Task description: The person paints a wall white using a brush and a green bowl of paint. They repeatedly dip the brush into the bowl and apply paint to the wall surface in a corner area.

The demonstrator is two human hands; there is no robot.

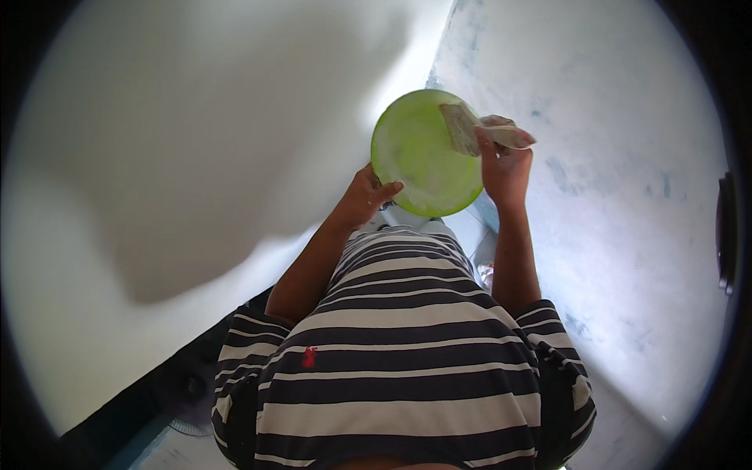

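My left hand (368, 198) grips a shallow round green plastic dish (420, 155) by its lower left rim, thumb on top. White smears, like filler or paint, coat the inside of the dish. In my right hand (506, 167), at the dish's right side, is a putty knife (461, 129) with a whitish, crusted blade. Its wide end lies over the right part of the dish; whether it touches the surface I cannot tell. The fingers behind the handle are partly hidden.
A pale wall (176, 147) carrying a large shadow fills the left. On the right stands a whitish wall (599, 147) with bluish patches. A dark round-edged object (727, 235) is at the far right. Below left, a fan guard (191, 427) shows beside a dark strip (129, 385).
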